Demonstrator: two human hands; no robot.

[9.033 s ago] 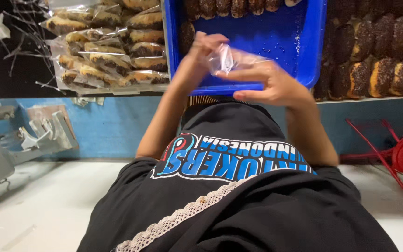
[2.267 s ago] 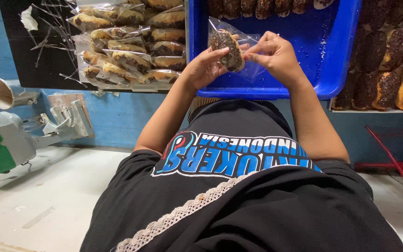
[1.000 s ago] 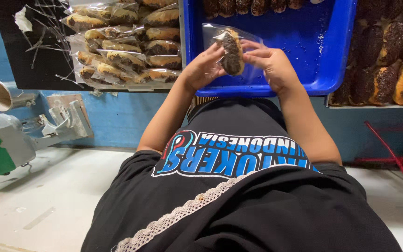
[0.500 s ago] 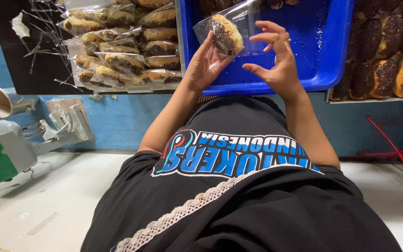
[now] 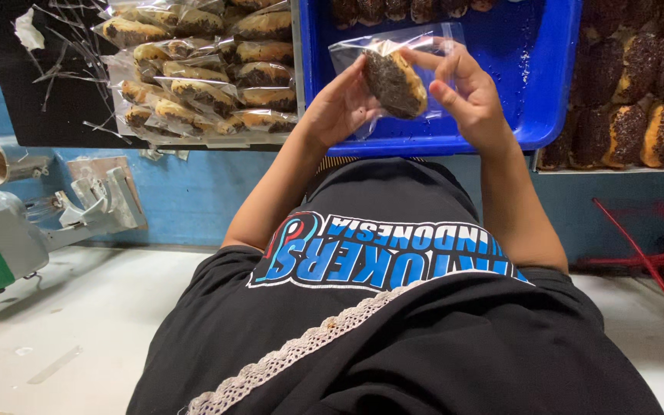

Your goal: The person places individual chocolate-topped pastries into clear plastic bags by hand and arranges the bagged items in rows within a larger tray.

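Taking the blue tray as the landmark: well to its left, at the picture's edge, a grey and green machine is sitting on the pale floor. Just beside the tray's left wall, a pile of bagged pastries is lying in clear wrappers on a dark surface.

Over the tray's near left part, the left hand is curling partly closed, its fingers cupping the left side of a chocolate-sprinkled pastry that is sitting inside a clear plastic bag. The pastry is being held above the tray floor, not resting on it. The right hand is pinching the bag's right side between thumb and fingers, with the other fingers loosely spread.

To the right of the tray, rows of unwrapped chocolate-topped pastries are standing close together. Below them, a red wire frame is showing.
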